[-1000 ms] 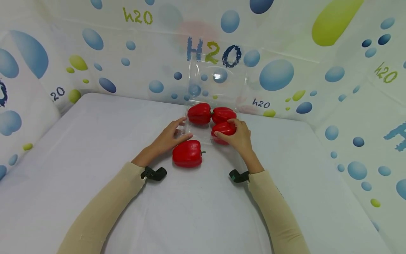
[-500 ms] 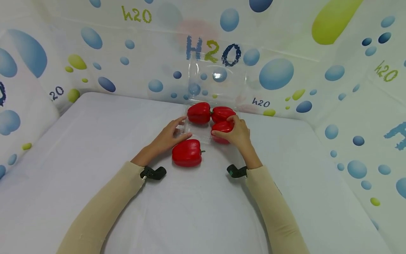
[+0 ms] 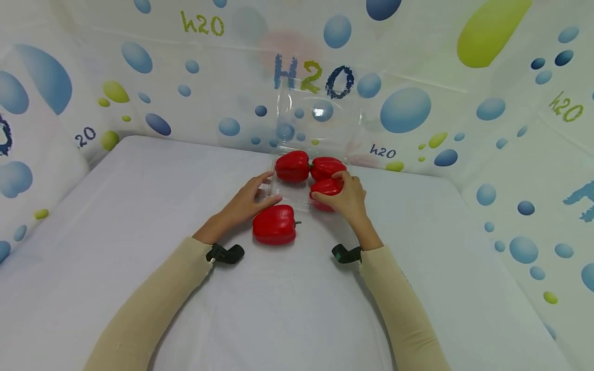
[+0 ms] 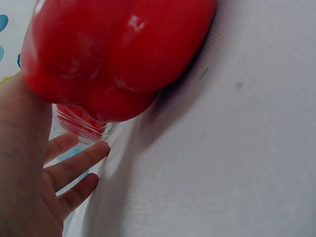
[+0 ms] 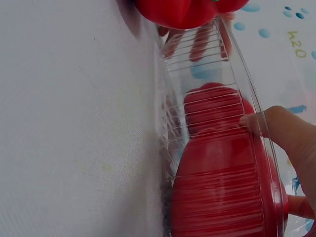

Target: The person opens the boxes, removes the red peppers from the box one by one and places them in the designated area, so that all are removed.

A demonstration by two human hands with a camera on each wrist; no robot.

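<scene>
A clear plastic container (image 3: pixel 291 200) with ribbed walls holds three red bell peppers. One bell pepper (image 3: pixel 292 166) lies at its back left and another bell pepper (image 3: pixel 327 168) at its back right. My right hand (image 3: pixel 351 202) grips the front right bell pepper (image 3: pixel 324 188) between thumb and fingers; in the right wrist view the thumb (image 5: pixel 279 126) reaches over the container's rim. At the container's left side, my left hand (image 3: pixel 242 205) has its fingers (image 4: pixel 74 168) spread beside the wall. A loose bell pepper (image 3: pixel 275 225) with a green stem lies on the cloth near my left thumb.
The container's transparent lid (image 3: pixel 320 121) stands raised at the back, against the backdrop (image 3: pixel 195 113) printed with blue and green drops. White cloth (image 3: pixel 287 309) covers the table. A dark wrist camera (image 3: pixel 227 253) sits on each wrist.
My right wrist has shifted slightly to the left, the hand still gripping the front right bell pepper. The left hand and the other peppers show no visible change.
</scene>
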